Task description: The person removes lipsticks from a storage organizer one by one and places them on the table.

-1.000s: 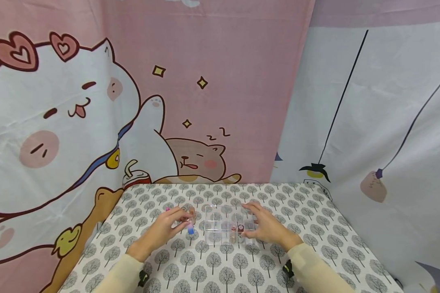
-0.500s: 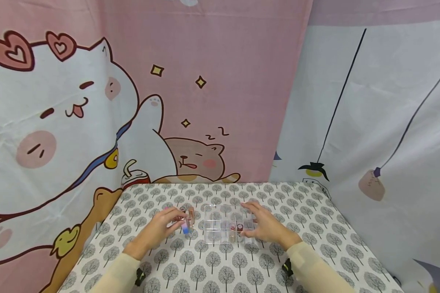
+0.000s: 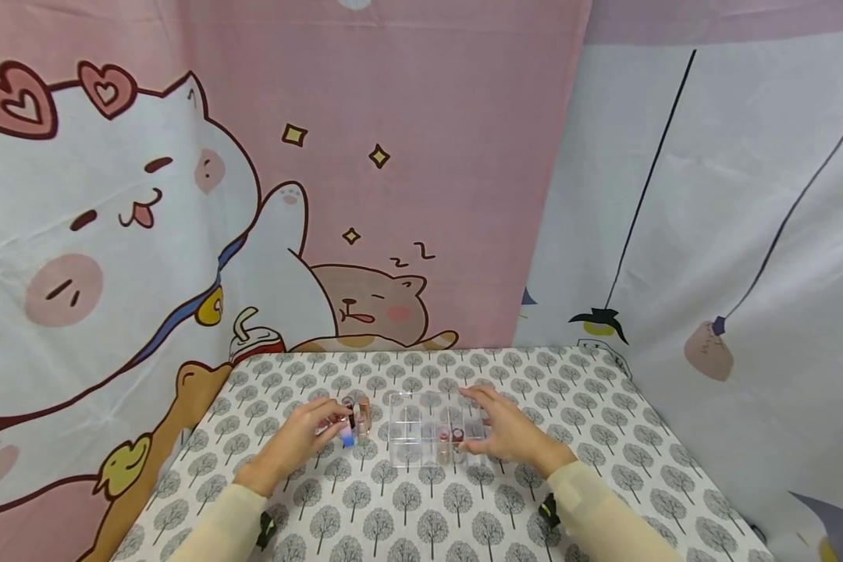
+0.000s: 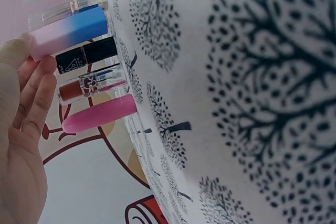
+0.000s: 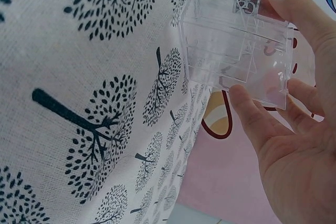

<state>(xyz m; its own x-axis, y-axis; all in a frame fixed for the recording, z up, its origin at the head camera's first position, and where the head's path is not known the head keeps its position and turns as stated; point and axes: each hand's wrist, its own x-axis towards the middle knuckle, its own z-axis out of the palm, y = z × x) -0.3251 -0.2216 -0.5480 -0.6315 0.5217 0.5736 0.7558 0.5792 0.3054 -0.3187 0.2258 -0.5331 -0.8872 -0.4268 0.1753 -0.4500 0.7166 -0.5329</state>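
My left hand pinches the pink end of a pink-to-blue lipstick tube between thumb and fingers. The tube is upright, its blue end down at the tablecloth. Beside it in the left wrist view stand a black lipstick tube, a clear tube with a reddish-brown part and a bright pink tube. A clear compartment organizer stands to the right, its right end held by my right hand, thumb near a front compartment. Lip tubes sit in its front row.
A rose-gold tube stands in the group left of the organizer. The tree-print tablecloth covers the table, and printed curtains hang behind and to the right.
My left hand has drawn the pink-to-blue tube leftward, in front of the other tubes. The right hand keeps its hold on the organizer. The head view has shifted slightly.
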